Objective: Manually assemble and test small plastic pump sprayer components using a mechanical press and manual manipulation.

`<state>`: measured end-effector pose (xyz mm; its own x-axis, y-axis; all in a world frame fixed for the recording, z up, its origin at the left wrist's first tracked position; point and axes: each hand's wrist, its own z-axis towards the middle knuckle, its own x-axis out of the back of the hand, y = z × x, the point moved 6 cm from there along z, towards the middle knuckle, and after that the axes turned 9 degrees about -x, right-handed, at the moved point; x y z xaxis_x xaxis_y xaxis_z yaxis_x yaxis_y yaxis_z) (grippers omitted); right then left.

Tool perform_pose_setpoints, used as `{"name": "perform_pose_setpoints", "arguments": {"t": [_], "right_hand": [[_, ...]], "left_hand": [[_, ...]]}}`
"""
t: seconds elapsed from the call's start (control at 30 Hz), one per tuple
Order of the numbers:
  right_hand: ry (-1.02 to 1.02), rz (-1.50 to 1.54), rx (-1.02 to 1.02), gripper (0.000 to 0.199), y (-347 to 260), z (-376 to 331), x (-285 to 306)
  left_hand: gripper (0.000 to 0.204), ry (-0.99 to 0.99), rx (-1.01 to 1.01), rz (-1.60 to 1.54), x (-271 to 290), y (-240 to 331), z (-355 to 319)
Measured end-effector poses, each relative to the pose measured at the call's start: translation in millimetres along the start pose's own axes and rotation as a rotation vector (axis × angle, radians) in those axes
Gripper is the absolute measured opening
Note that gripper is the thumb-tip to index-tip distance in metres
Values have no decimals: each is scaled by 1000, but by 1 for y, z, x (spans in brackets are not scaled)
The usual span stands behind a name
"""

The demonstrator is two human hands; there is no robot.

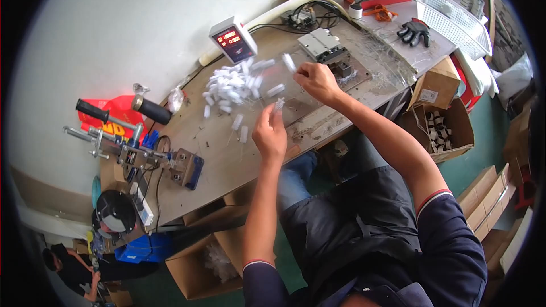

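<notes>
Pinching a small clear plastic piece [278, 105] upright, left hand [270, 133] works just right of the white parts pile [233, 85] on the counter [227, 153] | right hand [315, 79], farther right, grips another piece [289, 62].

My workbench [227, 159] is worn brown board, pushed against a plain white wall [114, 28]. Green floor [483, 136] at my right, crowded with open cardboard boxes [449, 131]. Another box [196, 273] sits under the bench's near edge. Even, flat light.
</notes>
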<state>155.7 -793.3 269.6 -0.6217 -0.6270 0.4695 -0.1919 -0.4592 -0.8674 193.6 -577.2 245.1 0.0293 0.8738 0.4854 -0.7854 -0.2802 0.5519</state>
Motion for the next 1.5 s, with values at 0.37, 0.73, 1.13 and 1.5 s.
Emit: {"name": "perform_pose_setpoints", "arguments": {"t": [0.37,0.73,1.13,1.5], "right_hand": [[55,-240,-72,22,78,-42,84],[282,-403,-54,17,77,-34,75],[354,-375,-76,21,72,-35,68],[353,-360,-94,20,73,-35,70]], "left_hand": [[16,-93,267,-316,-96,5,53],[18,-86,388,-430,-111,-14,57],[19,-41,252,-401,-110,-15,59],[25,-106,374,-418,-105,-6,56]]}}
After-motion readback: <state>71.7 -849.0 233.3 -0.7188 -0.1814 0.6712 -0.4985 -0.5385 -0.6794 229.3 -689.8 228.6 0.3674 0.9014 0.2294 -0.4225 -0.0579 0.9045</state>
